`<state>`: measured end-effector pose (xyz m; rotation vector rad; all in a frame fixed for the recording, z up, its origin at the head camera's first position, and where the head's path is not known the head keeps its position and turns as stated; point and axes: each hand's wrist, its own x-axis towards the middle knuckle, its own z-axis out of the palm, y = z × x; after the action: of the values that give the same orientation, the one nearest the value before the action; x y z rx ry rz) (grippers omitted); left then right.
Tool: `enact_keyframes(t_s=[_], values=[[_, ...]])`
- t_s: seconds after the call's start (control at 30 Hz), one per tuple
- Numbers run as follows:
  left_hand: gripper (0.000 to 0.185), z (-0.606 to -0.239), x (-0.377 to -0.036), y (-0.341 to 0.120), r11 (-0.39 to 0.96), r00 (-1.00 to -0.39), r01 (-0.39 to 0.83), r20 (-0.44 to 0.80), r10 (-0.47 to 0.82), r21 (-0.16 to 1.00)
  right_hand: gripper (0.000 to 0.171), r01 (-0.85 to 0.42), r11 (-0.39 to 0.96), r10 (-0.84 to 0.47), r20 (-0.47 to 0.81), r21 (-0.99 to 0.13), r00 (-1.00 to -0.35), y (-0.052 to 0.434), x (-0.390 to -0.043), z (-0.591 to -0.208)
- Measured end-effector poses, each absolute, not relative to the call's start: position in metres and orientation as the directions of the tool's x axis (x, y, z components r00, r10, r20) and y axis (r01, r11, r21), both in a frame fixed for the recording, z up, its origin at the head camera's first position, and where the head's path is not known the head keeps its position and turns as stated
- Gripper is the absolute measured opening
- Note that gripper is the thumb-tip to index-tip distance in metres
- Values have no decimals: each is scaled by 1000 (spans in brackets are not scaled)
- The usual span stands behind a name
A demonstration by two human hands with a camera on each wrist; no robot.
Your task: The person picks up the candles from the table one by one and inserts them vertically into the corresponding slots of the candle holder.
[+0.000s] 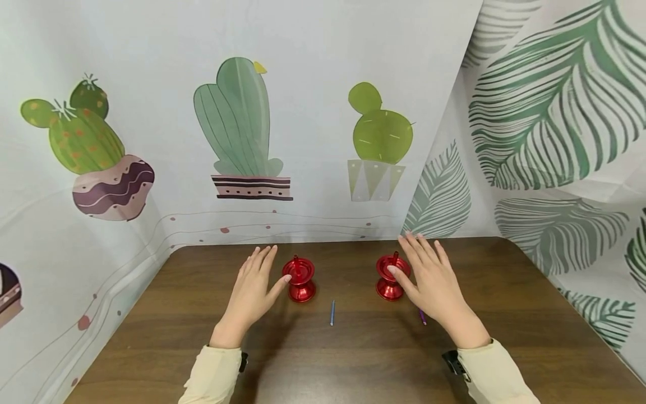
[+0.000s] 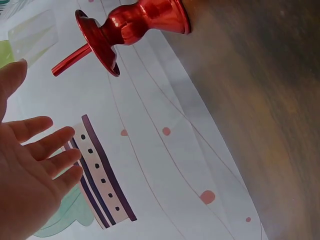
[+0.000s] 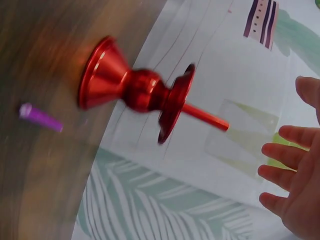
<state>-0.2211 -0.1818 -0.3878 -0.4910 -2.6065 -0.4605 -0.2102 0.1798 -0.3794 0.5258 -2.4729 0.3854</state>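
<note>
Two flat hands, left hand (image 1: 250, 289) and right hand (image 1: 429, 280), fingers released, flank red candle holders (image 1: 300, 279).

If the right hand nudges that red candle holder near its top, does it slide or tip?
Probably tips. The red candle holder narrows to a thin waist under a wide dish and spike, as the right wrist view shows. It looks like glossy metal, so likely rigid and somewhat slippery to grip. On its side, the round base could roll across the table. The right hand is open beside it.
</note>
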Motion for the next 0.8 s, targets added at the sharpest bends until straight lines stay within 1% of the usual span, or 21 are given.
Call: enact_keyframes(t_s=[0.17, 0.3, 0.47, 0.67, 0.8], values=[[68, -387, -223, -178, 865, -821, 445, 491, 291, 232, 67, -504, 837, -308, 580, -211, -754, 162, -212, -375], [66, -389, -226, -176, 853, -822, 461, 481, 305, 247, 65, -550, 802, -337, 585, -232, -738, 145, -214, -374], [64, -393, -229, -178, 825, -833, 482, 448, 325, 295, 62, -598, 760, -379, 574, -255, -726, 126, -217, -378], [65, -405, -238, -184, 792, -846, 500, 396, 358, 351, 59, -621, 714, -405, 534, -322, -742, 109, -222, -388], [65, -411, -247, -191, 763, -869, 487, 323, 374, 426, 59, -630, 679, -423, 500, -378, -756, 101, -223, -395]])
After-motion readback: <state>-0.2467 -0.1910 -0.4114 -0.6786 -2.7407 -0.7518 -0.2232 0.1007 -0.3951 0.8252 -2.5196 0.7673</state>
